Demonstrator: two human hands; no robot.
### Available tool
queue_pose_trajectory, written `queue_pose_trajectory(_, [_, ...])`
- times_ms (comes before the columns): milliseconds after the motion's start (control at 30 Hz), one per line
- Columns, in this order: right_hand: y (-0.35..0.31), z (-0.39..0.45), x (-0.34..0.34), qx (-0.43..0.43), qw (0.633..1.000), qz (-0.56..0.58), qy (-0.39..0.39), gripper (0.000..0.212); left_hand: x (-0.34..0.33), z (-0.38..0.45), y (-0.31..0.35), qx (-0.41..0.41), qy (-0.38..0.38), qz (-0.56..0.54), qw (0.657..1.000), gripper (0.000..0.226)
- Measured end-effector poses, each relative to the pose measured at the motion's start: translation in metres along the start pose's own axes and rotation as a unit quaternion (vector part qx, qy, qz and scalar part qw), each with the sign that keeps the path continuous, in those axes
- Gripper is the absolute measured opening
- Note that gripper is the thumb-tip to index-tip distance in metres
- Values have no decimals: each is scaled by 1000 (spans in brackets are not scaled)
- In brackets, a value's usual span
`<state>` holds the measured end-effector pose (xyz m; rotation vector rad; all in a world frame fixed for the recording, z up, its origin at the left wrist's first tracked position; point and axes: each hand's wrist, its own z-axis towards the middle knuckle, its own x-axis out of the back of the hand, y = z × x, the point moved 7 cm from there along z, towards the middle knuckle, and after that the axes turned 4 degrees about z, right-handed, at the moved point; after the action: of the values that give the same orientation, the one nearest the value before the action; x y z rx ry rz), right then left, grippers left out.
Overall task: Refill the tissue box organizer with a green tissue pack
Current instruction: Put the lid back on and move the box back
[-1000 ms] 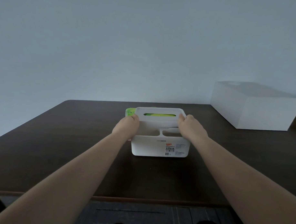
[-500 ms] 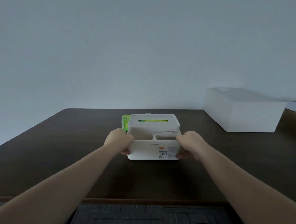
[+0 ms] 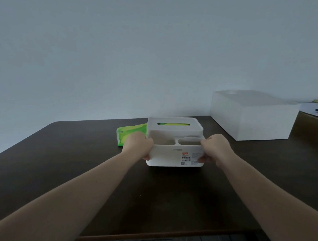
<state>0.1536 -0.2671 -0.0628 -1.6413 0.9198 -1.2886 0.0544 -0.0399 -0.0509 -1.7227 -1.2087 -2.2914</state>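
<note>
Gripping white plastic tissue box organizer (image 3: 174, 149) at mid-table, left hand (image 3: 138, 145) and right hand (image 3: 215, 149) clasp its sides; green shows through slot; spare green tissue pack (image 3: 126, 136) behind-left; refill seemingly done.

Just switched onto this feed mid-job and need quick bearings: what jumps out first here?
The white tissue box organizer at the table's centre, gripped at its ends by the left hand and right hand, with green showing through its top slot. A green tissue pack lies on the dark table behind the left hand. A large white box sits far right.
</note>
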Motion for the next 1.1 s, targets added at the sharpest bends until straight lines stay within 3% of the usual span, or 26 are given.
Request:
queue_pose_trajectory(233, [-1, 70, 39, 1, 996, 42, 75, 12, -41, 64, 62, -23, -9, -11, 1000, 22])
queue_pose_trajectory(633, [-15, 195, 58, -5, 992, 1, 125, 22, -99, 185, 117, -26, -10, -49, 998, 23])
queue_pose_trajectory(900, [-10, 231, 63, -7, 986, -25, 163, 30, -126, 218, 134, -19, -8, -64, 998, 26])
queue_pose_trajectory(1033, [-9, 243, 62, 16, 980, -28, 196, 18, -133, 225, 137, -19, 0, -87, 996, 22])
queue_pose_trajectory(1100, [-9, 244, 62, 28, 975, -45, 215, 28, -135, 226, 139, -21, 8, -95, 995, 20])
